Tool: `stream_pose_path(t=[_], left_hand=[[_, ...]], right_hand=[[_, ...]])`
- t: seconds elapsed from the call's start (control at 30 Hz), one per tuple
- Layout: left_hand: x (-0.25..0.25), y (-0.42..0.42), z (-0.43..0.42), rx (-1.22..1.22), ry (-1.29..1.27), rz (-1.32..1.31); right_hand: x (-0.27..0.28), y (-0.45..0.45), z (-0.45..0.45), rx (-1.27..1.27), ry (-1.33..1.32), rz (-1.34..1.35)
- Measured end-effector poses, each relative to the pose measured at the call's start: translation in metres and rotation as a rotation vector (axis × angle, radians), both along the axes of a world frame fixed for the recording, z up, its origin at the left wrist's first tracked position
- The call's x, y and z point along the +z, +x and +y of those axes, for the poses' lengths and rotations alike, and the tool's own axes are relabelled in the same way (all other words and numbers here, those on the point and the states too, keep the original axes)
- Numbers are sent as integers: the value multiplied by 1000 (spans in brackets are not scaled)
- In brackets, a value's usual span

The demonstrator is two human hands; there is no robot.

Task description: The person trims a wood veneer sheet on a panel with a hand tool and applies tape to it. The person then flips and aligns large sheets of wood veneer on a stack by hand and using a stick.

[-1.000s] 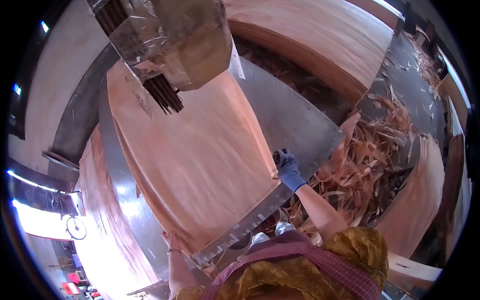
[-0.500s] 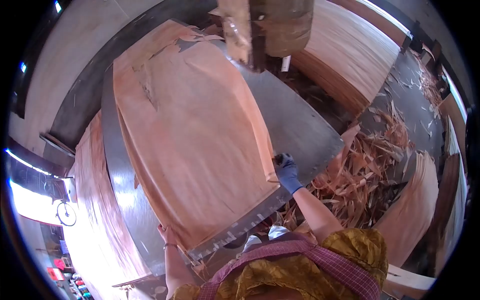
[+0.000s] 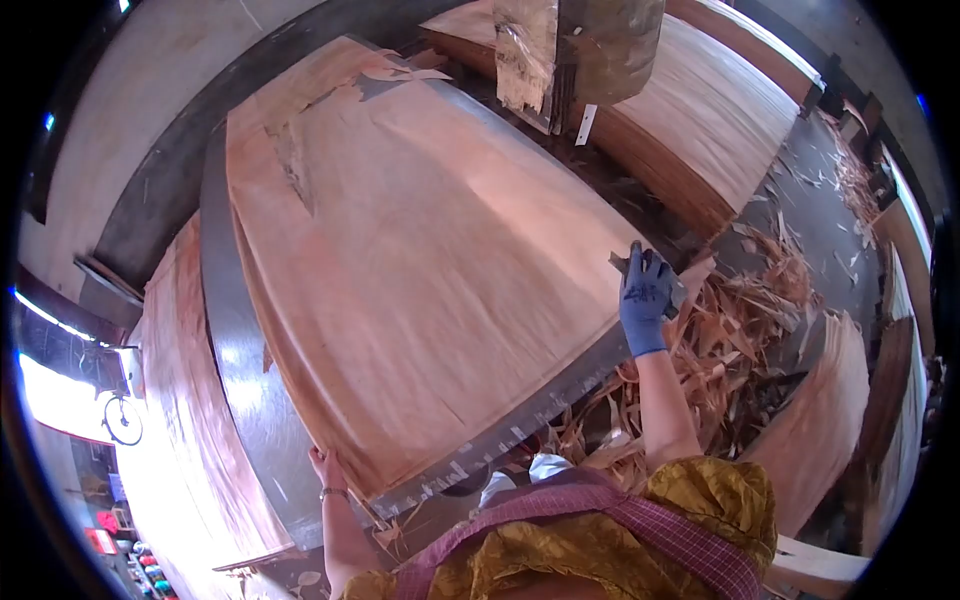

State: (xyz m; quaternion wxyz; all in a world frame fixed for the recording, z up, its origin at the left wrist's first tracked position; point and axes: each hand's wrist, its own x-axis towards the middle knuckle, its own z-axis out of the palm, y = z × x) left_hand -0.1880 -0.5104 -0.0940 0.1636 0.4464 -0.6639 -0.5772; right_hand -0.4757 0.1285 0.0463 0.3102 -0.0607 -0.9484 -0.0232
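Note:
A large, thin wood veneer sheet point(image 3: 430, 260) lies over a grey metal table point(image 3: 250, 390), with a torn patch toward its far left. My bare left hand point(image 3: 328, 470) is at the near left corner, its fingers closed on the sheet's edge. My right hand point(image 3: 647, 300), in a blue-grey glove, is at the right edge of the sheet. Under its fingers is a dark, flat tool point(image 3: 619, 263) whose ends show on both sides of the hand; its exact kind is unclear.
Torn veneer scraps point(image 3: 735, 340) heap up right of the table. A thick veneer stack point(image 3: 700, 110) stands at the far right, near a hanging worn box-like block point(image 3: 605, 50). More veneer point(image 3: 185, 400) lies on the left; another stack point(image 3: 815, 420) is at the near right.
My right hand has moved right and away from me. The sheet's folded right side now lies spread out over the table's right part. My left hand has barely moved.

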Motion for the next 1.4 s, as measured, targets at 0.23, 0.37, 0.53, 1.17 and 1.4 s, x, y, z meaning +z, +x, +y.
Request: stream_pose_path(t=[0.23, 0.37, 0.53, 1.17, 1.4], left_hand=[[-9, 5, -16, -13, 5, -69], [10, 1, 8, 14, 36, -20], [7, 3, 19, -8, -55, 35], [-14, -35, 19, -44, -463, -41], [-7, -30, 65, -66, -501, -123]], right_hand=[[-59, 11, -51, 211, 66, -410], [-112, 8, -29, 203, -34, -543], [-114, 31, -19, 169, -109, -554], [-112, -19, -14, 145, -74, -673], [-90, -9, -3, 99, -159, -680]])
